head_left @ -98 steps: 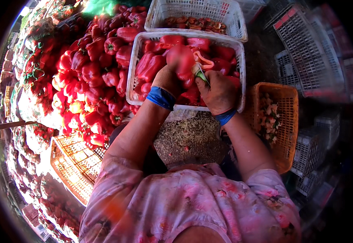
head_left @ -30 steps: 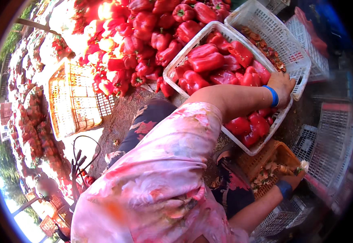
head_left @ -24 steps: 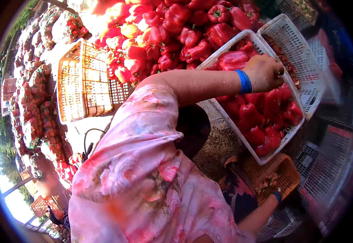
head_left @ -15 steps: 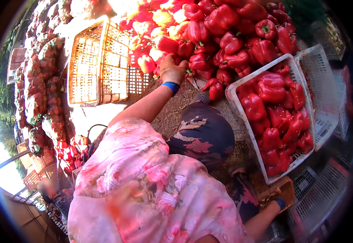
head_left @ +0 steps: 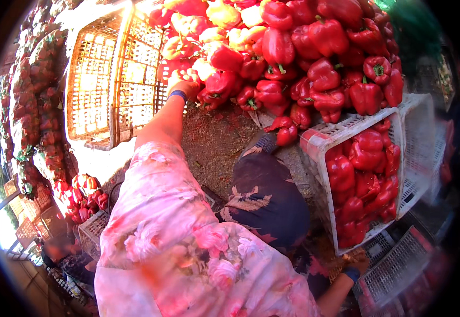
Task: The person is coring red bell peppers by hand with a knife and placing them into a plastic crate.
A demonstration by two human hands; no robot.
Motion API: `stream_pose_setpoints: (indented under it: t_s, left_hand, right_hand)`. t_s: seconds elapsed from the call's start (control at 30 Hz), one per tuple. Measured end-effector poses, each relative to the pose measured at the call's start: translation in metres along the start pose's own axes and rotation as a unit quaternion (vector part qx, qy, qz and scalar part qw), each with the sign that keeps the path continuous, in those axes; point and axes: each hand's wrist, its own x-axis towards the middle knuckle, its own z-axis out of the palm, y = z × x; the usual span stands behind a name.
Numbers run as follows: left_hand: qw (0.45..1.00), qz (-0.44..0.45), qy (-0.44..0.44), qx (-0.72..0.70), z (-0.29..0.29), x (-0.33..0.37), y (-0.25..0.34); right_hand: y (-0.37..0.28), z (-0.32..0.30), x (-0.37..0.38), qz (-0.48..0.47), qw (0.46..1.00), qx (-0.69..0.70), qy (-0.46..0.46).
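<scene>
At the left edge of the big pile of red bell peppers (head_left: 277, 47), my left hand (head_left: 183, 85) reaches out with its fingers curled in among the fruit. It appears closed round a bell pepper, mostly hidden in the glare. A white plastic crate (head_left: 321, 141), tilted towards me, stands on the right and is filled with red bell peppers (head_left: 367, 182). Just under the crate's near rim is my right hand (head_left: 355, 261), its fingers bent up against the rim; part of its grip is hidden. Blue bands circle both wrists.
Yellowed lattice crates (head_left: 114, 79) stand left of the pile. Beyond them are stacked net sacks (head_left: 37, 100) of peppers. More pale crates (head_left: 417, 142) lie behind the filled one, and a grey crate (head_left: 396, 269) sits at lower right. Another person (head_left: 66, 253) is at the far lower left.
My left hand has moved left along the pile's edge, towards the lattice crates. My right hand has come up to the filled crate's near rim. That crate now shows more of its far outer wall.
</scene>
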Motion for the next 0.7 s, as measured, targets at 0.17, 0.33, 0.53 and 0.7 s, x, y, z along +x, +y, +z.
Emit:
stream_pose_setpoints:
  t_s: [0.17, 0.33, 0.53, 0.7]
  left_hand:
    - [0.591, -0.17, -0.084, -0.784, -0.08, -0.019, -0.044]
    - [0.481, -0.35, -0.079, -0.8, -0.122, -0.049, -0.107]
    - [0.528, -0.357, -0.163, -0.754, -0.044, -0.073, -0.052]
    - [0.271, -0.456, -0.144, -0.835, -0.152, -0.097, -0.082]
  right_hand:
    - [0.016, -0.029, 0.004, 0.18, 0.785, 0.554, -0.21]
    - [-0.098, -0.05, -0.034, 0.331, 0.725, 0.602, -0.046]
    - [-0.195, -0.116, -0.049, 0.351, 0.709, 0.611, -0.02]
    - [-0.202, -0.108, -0.056, 0.296, 0.704, 0.643, -0.053]
